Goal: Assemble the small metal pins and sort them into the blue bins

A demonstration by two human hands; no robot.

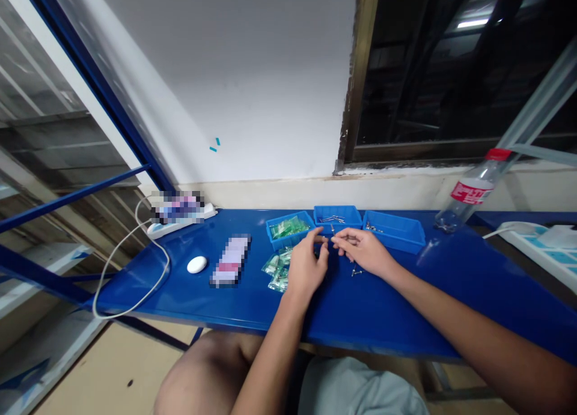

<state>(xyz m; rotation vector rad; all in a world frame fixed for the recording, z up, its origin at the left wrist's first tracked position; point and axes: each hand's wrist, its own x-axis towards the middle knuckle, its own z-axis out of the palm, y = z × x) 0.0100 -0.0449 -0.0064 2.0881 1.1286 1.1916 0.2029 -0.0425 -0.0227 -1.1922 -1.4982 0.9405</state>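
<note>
Blue plastic bins [338,212] on the worktop [406,295] hold green packets [288,227] and slim metal pins [332,219]. Left hand [306,266] and right hand [365,251] pinch narrowly before them, any held piece too small to tell. Loose pins [357,271] lie beside the right hand: light, stiff, slippery, best pinched at the shank.

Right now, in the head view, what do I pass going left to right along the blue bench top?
White oval object, blurred box, green plastic packets, left hand, right hand, clear plastic bottle with a red cap.
</note>
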